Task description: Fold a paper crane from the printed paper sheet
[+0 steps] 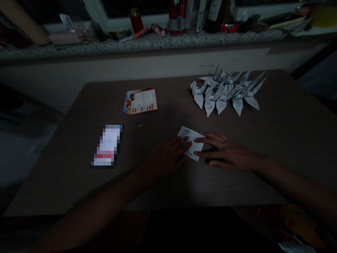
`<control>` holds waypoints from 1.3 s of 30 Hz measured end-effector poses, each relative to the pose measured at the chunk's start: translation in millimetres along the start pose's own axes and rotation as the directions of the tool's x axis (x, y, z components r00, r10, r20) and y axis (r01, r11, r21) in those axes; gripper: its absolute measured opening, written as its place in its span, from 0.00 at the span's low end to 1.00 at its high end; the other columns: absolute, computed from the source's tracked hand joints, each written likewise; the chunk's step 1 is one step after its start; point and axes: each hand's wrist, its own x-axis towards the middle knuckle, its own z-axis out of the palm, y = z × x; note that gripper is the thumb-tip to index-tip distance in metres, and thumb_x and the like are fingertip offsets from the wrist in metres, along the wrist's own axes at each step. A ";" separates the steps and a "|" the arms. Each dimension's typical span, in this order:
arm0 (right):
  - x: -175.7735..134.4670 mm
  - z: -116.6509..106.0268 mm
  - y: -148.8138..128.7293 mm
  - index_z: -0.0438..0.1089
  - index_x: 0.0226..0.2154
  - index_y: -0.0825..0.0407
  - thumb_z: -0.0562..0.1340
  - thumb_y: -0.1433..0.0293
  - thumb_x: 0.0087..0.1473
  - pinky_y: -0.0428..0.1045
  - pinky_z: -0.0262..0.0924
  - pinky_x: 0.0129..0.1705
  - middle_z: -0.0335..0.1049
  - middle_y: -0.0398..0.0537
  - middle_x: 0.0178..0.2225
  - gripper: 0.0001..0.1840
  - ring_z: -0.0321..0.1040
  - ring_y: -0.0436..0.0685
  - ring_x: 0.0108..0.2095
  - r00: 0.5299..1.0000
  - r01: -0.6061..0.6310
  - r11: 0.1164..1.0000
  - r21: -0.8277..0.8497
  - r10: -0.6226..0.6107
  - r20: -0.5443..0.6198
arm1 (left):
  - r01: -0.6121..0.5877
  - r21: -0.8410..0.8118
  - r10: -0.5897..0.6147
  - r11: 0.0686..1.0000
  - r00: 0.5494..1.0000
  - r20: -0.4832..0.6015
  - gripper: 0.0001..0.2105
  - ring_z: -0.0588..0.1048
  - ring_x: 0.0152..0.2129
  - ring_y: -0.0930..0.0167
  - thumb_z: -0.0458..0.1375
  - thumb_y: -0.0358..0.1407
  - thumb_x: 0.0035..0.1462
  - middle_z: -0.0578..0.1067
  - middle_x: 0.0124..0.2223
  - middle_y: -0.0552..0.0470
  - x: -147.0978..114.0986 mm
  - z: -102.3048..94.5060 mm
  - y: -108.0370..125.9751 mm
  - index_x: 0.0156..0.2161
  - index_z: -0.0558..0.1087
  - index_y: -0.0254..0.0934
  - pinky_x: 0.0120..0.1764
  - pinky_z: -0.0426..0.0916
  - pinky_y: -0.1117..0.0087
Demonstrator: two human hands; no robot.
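Between the two hands, on the wooden table (163, 189), lies a small folded sheet of printed paper (194, 148), a corner pointing toward the person. The left hand (167, 154) rests palm down, its fingers extended and reaching over the paper's near-left part, gripping nothing. The right hand (228, 153) is spread wider, its fingertips at the paper's right edge; whether all of them touch it, I cannot tell. Beyond the right hand stands a cluster of folded paper birds (223, 94), wings and tails overlapping. Ahead and to the left of the left hand is a small stack of printed cards (143, 102); farther left of that hand lies a phone (107, 146), its lit screen blurred into blocks.
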 end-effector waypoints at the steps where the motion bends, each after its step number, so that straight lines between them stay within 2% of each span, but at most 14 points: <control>1: -0.9 0.6 -0.3 0.63 0.67 0.35 0.65 0.62 0.65 0.72 0.46 0.70 0.53 0.47 0.73 0.30 0.39 0.69 0.75 1.000 0.005 1.000 -0.008 -0.005 0.003 | -0.001 0.004 0.001 1.000 1.000 0.005 0.25 0.64 0.66 0.60 0.47 0.46 0.74 0.61 0.73 0.49 0.1 0.1 -0.1 0.71 0.59 0.41 0.64 0.63 0.55; 5: -4.0 2.1 -3.0 0.65 0.66 0.38 0.65 0.63 0.64 0.73 0.44 0.71 0.54 0.47 0.73 0.29 0.37 0.69 0.75 1.000 0.012 1.000 -0.008 -0.012 -0.011 | -0.007 0.013 0.007 1.000 1.000 0.013 0.25 0.64 0.66 0.59 0.47 0.46 0.74 0.60 0.73 0.48 0.5 0.0 -0.1 0.71 0.60 0.40 0.63 0.64 0.55; 11: -5.0 1.4 -7.6 0.68 0.64 0.38 0.67 0.63 0.62 0.72 0.49 0.70 0.61 0.49 0.69 0.28 0.51 0.68 0.72 0.999 0.007 1.000 0.002 -0.007 -0.044 | -0.007 0.012 0.006 1.000 1.000 0.009 0.26 0.64 0.66 0.59 0.46 0.47 0.75 0.61 0.73 0.48 0.2 -0.9 0.4 0.71 0.59 0.41 0.64 0.63 0.55; 15: -5.2 1.4 -8.5 0.70 0.62 0.38 0.67 0.63 0.62 0.72 0.47 0.70 0.58 0.49 0.71 0.26 0.52 0.68 0.71 0.999 0.029 1.000 0.006 -0.029 -0.027 | -0.011 0.017 0.010 1.000 1.000 0.015 0.26 0.63 0.66 0.60 0.46 0.47 0.75 0.60 0.73 0.48 0.3 -0.9 -0.2 0.71 0.59 0.39 0.65 0.62 0.55; 24: -6.8 2.9 -8.2 0.70 0.61 0.38 0.66 0.61 0.63 0.73 0.42 0.71 0.53 0.49 0.73 0.25 0.45 0.69 0.73 0.999 0.033 0.999 -0.028 -0.032 0.023 | -0.010 0.019 0.010 1.000 1.000 -0.013 0.25 0.64 0.66 0.60 0.47 0.47 0.74 0.60 0.73 0.49 -0.7 2.2 -0.7 0.71 0.59 0.40 0.65 0.62 0.55; 28: -7.6 6.0 -8.5 0.65 0.66 0.39 0.65 0.60 0.64 0.74 0.41 0.71 0.53 0.53 0.72 0.29 0.44 0.70 0.73 0.999 0.021 0.999 -0.051 -0.019 0.027 | -0.015 0.017 0.015 1.000 1.000 -0.003 0.25 0.64 0.66 0.60 0.47 0.47 0.75 0.60 0.73 0.49 -0.1 0.7 -0.5 0.71 0.60 0.40 0.65 0.62 0.55; 34: -8.1 6.4 -9.9 0.58 0.69 0.33 0.64 0.60 0.65 0.75 0.37 0.71 0.43 0.49 0.76 0.33 0.39 0.71 0.74 0.998 0.010 0.999 -0.047 -0.007 0.063 | -0.014 0.018 0.014 1.000 1.000 0.009 0.26 0.64 0.66 0.59 0.46 0.48 0.74 0.60 0.73 0.49 0.2 -0.7 0.1 0.71 0.60 0.39 0.65 0.62 0.56; 39: -7.8 2.1 -10.1 0.59 0.68 0.31 0.65 0.57 0.63 0.74 0.33 0.72 0.36 0.45 0.77 0.33 0.40 0.72 0.74 0.997 0.026 1.000 0.009 -0.026 0.073 | -0.006 0.024 0.006 1.000 1.000 0.019 0.26 0.63 0.67 0.59 0.46 0.47 0.74 0.59 0.74 0.50 -0.3 0.4 -0.7 0.71 0.58 0.41 0.65 0.60 0.57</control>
